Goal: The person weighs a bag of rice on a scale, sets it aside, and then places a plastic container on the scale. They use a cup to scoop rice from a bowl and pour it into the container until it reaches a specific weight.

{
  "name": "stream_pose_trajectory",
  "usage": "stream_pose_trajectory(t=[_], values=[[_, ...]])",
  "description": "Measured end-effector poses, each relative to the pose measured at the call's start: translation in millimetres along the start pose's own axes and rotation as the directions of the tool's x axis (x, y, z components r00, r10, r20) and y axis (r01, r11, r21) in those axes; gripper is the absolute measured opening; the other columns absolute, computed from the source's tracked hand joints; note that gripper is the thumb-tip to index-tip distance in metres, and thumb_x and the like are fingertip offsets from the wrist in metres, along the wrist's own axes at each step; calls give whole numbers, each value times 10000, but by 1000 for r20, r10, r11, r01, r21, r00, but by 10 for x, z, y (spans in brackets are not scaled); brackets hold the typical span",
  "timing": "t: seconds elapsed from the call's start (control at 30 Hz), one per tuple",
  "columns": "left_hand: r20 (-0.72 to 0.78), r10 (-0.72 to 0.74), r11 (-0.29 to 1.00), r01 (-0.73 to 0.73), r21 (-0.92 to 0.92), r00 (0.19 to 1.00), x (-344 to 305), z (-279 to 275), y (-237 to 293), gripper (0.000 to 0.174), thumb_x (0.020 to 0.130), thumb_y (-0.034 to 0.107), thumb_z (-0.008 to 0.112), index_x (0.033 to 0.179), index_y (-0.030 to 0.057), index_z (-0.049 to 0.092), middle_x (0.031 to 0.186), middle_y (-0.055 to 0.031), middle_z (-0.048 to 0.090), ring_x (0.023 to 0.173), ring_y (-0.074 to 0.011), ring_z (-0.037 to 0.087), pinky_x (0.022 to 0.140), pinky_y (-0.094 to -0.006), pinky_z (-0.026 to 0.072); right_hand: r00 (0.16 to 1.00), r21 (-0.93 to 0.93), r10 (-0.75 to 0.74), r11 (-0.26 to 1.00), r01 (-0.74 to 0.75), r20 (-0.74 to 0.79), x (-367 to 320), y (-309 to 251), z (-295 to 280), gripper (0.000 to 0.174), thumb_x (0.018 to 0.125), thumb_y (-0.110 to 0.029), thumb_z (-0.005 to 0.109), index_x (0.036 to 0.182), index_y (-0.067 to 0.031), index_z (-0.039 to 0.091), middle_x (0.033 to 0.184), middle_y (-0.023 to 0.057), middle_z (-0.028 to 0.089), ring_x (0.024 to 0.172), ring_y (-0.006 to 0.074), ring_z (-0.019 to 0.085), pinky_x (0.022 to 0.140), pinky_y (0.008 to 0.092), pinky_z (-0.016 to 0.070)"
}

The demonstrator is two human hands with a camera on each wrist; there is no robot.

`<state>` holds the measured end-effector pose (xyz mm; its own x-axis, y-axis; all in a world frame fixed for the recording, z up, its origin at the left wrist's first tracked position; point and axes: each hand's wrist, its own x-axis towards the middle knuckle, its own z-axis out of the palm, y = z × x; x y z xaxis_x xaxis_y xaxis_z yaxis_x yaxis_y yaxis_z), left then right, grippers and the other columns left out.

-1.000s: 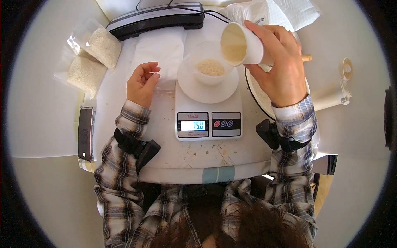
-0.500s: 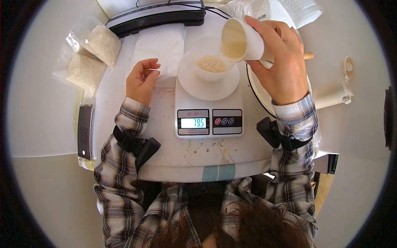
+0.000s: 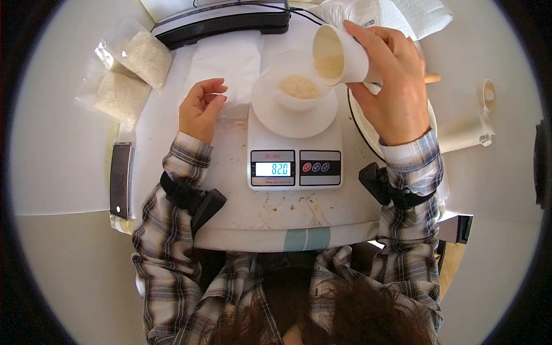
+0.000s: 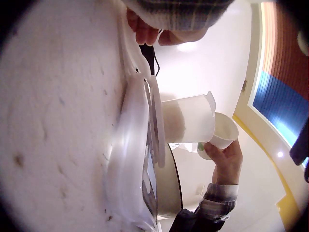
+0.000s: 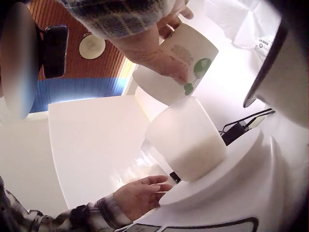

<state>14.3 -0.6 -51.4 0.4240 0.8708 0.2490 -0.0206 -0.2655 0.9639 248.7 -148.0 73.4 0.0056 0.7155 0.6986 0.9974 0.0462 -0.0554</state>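
My right hand point(image 3: 401, 100) grips a white paper cup point(image 3: 357, 62) with a green print, tilted to the left with its mouth over a clear plastic cup point(image 5: 186, 137). Pale grains lie along the paper cup's lower inside wall. Rice point(image 3: 299, 87) fills the lower part of the clear cup, which stands on the round plate point(image 3: 270, 122) of a white kitchen scale point(image 3: 294, 142). The scale's lit display point(image 3: 273, 169) reads about 82.0. Left of the scale, my left hand point(image 3: 200, 115) hovers with loosely bent fingers and holds nothing, near flat white bags point(image 3: 227, 63).
Two clear bags of rice point(image 3: 148, 56) lie at the back left, beside a black and silver vacuum sealer point(image 3: 224, 26). A phone point(image 3: 121, 181) lies at the left edge. Right of the scale are a dark-rimmed bowl point(image 3: 361, 123) and a pale cylindrical container point(image 3: 463, 135).
The display has risen from about 75.0 through 79.5 to 82.0. The right hand keeps the paper cup tilted, slightly higher in view; the left hand stays about where it was.
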Motion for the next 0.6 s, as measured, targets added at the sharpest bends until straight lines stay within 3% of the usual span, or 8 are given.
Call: stream_pose_trajectory(t=[0.6], values=[[-8,-9,1000,9,26,1000,-1,14,18,267,817,-16,517,1082,-13,543,988,-70,577,838,-103,538,806,-226,456,1000,54,-10,998,11,-19,6,5,24,679,522,55,732,1145,-169,583,1021,54,559,948,244,519,869,364,392]])
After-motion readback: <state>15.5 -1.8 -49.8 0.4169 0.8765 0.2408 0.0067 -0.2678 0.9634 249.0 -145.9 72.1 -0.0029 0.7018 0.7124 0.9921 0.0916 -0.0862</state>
